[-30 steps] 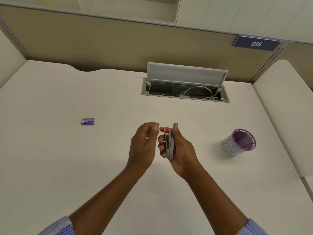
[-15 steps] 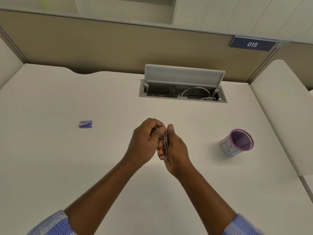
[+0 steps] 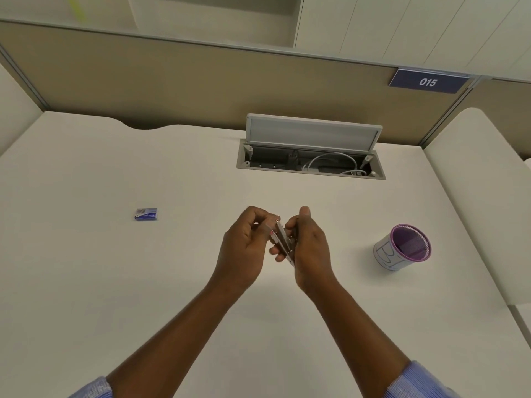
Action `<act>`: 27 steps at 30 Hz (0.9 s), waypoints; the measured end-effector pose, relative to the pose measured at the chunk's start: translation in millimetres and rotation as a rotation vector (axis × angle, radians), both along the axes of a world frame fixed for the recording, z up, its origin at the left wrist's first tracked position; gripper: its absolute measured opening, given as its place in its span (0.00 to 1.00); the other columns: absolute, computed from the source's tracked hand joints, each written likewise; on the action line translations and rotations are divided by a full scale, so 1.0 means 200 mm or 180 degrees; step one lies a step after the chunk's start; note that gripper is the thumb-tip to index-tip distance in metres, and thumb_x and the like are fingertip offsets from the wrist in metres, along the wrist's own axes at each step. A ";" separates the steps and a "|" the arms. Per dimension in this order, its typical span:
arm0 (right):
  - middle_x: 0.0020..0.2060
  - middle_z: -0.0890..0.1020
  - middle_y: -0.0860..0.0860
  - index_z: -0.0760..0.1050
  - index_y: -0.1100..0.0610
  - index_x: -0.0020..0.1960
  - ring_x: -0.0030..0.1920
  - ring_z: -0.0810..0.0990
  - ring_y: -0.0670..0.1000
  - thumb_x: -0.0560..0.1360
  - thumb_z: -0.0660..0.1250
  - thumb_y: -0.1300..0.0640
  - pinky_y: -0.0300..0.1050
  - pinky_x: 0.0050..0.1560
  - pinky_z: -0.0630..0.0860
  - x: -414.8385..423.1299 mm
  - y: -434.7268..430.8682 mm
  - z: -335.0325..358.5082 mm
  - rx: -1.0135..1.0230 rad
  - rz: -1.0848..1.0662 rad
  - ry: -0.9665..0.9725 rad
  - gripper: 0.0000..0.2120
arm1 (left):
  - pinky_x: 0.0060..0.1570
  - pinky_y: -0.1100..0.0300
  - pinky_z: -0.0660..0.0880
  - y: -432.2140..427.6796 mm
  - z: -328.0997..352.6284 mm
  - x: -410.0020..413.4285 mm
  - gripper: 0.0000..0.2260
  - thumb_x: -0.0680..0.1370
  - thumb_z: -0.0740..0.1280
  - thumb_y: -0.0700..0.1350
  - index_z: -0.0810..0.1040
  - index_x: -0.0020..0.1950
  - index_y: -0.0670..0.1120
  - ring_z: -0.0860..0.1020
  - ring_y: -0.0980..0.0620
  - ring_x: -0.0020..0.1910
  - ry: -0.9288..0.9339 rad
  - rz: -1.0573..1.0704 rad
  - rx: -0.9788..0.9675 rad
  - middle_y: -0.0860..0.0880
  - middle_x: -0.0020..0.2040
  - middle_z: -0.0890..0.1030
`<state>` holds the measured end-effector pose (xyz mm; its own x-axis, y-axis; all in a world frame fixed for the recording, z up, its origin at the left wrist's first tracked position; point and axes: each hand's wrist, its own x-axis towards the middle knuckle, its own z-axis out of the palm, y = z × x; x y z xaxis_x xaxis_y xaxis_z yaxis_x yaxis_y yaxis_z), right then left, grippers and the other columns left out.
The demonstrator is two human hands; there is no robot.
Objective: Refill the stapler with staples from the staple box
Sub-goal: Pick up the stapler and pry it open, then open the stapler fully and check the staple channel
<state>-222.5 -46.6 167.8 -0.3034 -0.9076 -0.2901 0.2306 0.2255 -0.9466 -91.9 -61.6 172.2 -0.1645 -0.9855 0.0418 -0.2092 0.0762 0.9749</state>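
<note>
A small metal stapler (image 3: pixel 284 242) with a pink tip is held above the middle of the white desk, spread apart at its hinge. My right hand (image 3: pixel 309 248) grips its base from the right. My left hand (image 3: pixel 244 248) pinches its upper arm near the pink end with thumb and fingertips. Much of the stapler is hidden by my fingers. The small blue staple box (image 3: pixel 146 214) lies flat on the desk far to the left, apart from both hands.
A purple mesh pen cup (image 3: pixel 403 248) stands to the right of my hands. At the back of the white desk (image 3: pixel 115 282), a cable hatch (image 3: pixel 310 162) stands with its lid up, cables inside. A beige partition with a "015" sign (image 3: pixel 428 81) lies behind.
My left hand came in from beside the stapler and took hold of its upper arm. The stapler now shows spread apart between both hands.
</note>
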 end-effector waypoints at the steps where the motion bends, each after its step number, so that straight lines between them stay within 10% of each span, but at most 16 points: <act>1: 0.38 0.85 0.64 0.73 0.64 0.48 0.31 0.85 0.59 0.85 0.52 0.42 0.46 0.30 0.81 0.00 0.00 0.00 -0.0077 -0.0037 0.0194 0.27 | 0.53 0.52 0.83 0.01 -0.01 -0.01 0.04 0.84 0.63 0.49 0.76 0.52 0.51 0.85 0.53 0.49 0.0072 0.0128 0.0067 0.55 0.51 0.85; 5: 0.42 0.86 0.61 0.73 0.62 0.48 0.39 0.87 0.58 0.85 0.50 0.44 0.53 0.40 0.85 0.01 -0.01 0.04 -0.0434 -0.0383 0.0996 0.24 | 0.50 0.52 0.84 0.02 0.01 -0.05 0.03 0.83 0.65 0.47 0.76 0.56 0.52 0.87 0.55 0.43 0.0362 0.0482 0.0439 0.54 0.47 0.87; 12: 0.41 0.85 0.40 0.76 0.57 0.50 0.43 0.84 0.43 0.86 0.51 0.47 0.32 0.43 0.77 0.08 0.03 0.06 -0.0854 -0.0429 0.1413 0.20 | 0.44 0.64 0.82 0.02 0.04 -0.05 0.08 0.82 0.66 0.51 0.84 0.52 0.53 0.85 0.54 0.43 0.0368 0.0605 0.0517 0.56 0.44 0.87; 19: 0.57 0.85 0.50 0.79 0.53 0.54 0.61 0.82 0.49 0.87 0.51 0.49 0.46 0.58 0.77 0.09 0.13 0.10 -0.0485 -0.0310 0.0220 0.18 | 0.43 0.53 0.84 -0.03 0.06 -0.01 0.08 0.83 0.65 0.48 0.82 0.50 0.49 0.87 0.47 0.44 0.1627 0.1117 0.1721 0.46 0.45 0.88; 27: 0.60 0.83 0.66 0.79 0.69 0.62 0.60 0.84 0.66 0.82 0.56 0.64 0.55 0.56 0.84 0.05 0.29 0.08 0.0141 0.0004 -0.1768 0.16 | 0.34 0.56 0.82 -0.11 0.06 0.07 0.10 0.83 0.65 0.47 0.84 0.48 0.45 0.84 0.49 0.37 0.1499 0.1289 0.1833 0.45 0.39 0.86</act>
